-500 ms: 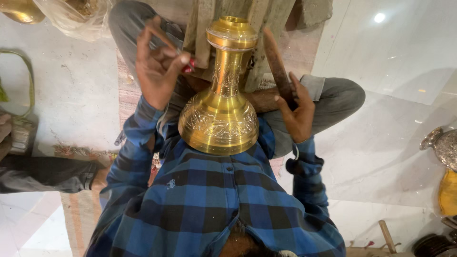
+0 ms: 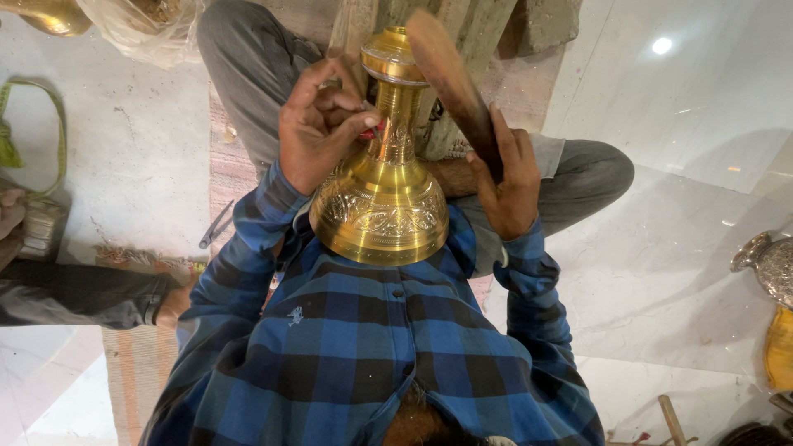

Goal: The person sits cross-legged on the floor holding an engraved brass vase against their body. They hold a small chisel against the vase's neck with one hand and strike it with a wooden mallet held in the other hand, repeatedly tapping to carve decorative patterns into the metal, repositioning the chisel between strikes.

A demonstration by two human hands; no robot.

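From up here I look straight down on a brass vase point(image 2: 382, 186), bell-bottomed with an engraved band around its wide base and a narrow neck ending in a flared mouth, lying propped between the person's lap and chest so its base presses against the blue checked shirt point(image 2: 372, 355). My left hand point(image 2: 318, 128) sits on the left side of the neck, fingers curled tightly around a small slender tool point(image 2: 372, 130) with a reddish bit showing at the fingertips, its tip touching the neck just above the shoulder of the vase. My right hand point(image 2: 504, 177) is on the other side, just beside the vase body but not touching it, closed firmly around the handle of a dark wooden mallet point(image 2: 450, 78) whose long worn head rises tilted above the mouth of the vase. So the vase lies between both hands, closer to the left one. Grey trousers point(image 2: 578, 177) on crossed legs show beneath it, resting on a striped mat point(image 2: 140, 372) over a pale marble floor point(image 2: 661, 272). At the left edge another person's dark sleeve point(image 2: 74, 293) stretches across the floor, with a green cord loop point(image 2: 49, 132) beyond it. At the right edge stands a silvery engraved vessel point(image 2: 772, 264) with a yellow metal piece point(image 2: 781, 347) below it.
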